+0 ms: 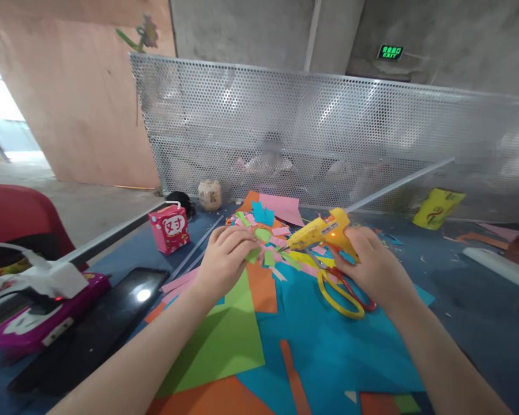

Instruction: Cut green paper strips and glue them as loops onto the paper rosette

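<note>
My right hand (367,262) is wrapped round the handle of a yellow glue gun (315,231), whose small light glows orange. Its nozzle points left, close to a small piece of pink and green paper (263,251). The fingers of my left hand (227,253) pinch that paper piece, partly hiding it. Below the glue gun lie scissors (341,297) with one yellow and one red handle loop, on blue paper (328,340). Green paper (225,340) spreads beneath my left forearm.
Colourful paper scraps (263,213) pile up behind my hands. On the left are a pink box (169,229), a black phone-like slab (104,323) and a purple power strip (47,323) with plugs. A jar (210,195) and yellow packet (437,208) stand near the perforated metal screen (328,132).
</note>
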`<state>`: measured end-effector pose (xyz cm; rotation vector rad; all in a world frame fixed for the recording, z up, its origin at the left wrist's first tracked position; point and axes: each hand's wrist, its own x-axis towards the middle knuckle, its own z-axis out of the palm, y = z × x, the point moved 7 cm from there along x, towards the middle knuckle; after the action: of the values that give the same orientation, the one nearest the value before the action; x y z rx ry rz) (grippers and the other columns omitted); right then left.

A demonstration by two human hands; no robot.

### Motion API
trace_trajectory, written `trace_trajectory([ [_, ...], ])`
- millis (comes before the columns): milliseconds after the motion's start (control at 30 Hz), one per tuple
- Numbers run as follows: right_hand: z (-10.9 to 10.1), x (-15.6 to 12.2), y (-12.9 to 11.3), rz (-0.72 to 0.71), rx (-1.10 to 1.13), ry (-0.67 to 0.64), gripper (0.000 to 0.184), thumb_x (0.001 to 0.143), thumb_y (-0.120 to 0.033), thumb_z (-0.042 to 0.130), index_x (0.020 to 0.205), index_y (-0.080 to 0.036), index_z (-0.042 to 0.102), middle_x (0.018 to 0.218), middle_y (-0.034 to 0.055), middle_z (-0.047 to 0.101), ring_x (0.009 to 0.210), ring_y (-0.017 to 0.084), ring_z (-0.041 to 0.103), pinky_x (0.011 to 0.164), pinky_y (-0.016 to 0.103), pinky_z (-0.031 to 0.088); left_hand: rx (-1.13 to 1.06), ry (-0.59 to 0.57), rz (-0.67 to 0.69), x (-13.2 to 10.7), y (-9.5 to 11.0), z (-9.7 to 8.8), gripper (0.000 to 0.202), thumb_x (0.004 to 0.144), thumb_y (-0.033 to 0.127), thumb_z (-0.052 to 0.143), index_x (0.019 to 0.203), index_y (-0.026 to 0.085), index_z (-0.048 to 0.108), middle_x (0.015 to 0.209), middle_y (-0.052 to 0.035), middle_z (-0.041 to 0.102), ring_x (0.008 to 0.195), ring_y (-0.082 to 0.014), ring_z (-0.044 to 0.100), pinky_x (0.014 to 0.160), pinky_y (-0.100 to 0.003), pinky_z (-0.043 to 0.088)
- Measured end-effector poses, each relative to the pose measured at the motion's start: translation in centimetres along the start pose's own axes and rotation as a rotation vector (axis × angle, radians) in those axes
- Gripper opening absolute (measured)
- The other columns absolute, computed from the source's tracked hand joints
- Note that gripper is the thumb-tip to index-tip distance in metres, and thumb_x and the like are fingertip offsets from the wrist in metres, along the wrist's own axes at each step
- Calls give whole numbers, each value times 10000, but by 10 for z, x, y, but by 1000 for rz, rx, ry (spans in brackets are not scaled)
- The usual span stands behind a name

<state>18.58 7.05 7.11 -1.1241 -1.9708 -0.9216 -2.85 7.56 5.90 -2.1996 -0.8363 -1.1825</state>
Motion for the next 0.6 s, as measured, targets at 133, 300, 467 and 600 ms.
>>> trace_trajectory([
  [133, -1, 0, 3, 24, 23, -20, 269, 825, -349, 441, 1028, -173, 435, 946, 115, 557, 850, 246, 576, 622, 327, 499, 4, 12, 2, 1, 0, -1, 145, 779, 101, 508, 855, 208, 570, 864, -19, 658, 874, -160, 574, 792, -344, 405],
  [300, -4, 2, 4, 36, 27, -15, 277, 841, -364, 406, 1015, -153, 456, 941, 133, 564, 837, 256, 575, 589, 334, 494, 8, 17, 0, 0, -1, -1, 142, 770, 103, 525, 855, 208, 570, 870, -17, 657, 871, -158, 577, 795, -342, 405],
  [467, -3, 1, 3, 23, 24, -24, 268, 843, -362, 411, 1016, -163, 458, 946, 124, 566, 825, 244, 576, 578, 324, 494, 10, 13, -1, -1, -1, 0, 142, 767, 102, 520, 854, 202, 574, 872, -24, 657, 883, -169, 576, 781, -343, 408],
  [600, -4, 1, 1, -5, 32, -17, 248, 843, -346, 418, 1008, -164, 455, 944, 122, 562, 858, 246, 572, 603, 326, 498, 28, 17, -7, 0, -1, -1, 172, 767, 76, 490, 844, 203, 577, 873, -27, 656, 877, -167, 579, 772, -340, 412],
])
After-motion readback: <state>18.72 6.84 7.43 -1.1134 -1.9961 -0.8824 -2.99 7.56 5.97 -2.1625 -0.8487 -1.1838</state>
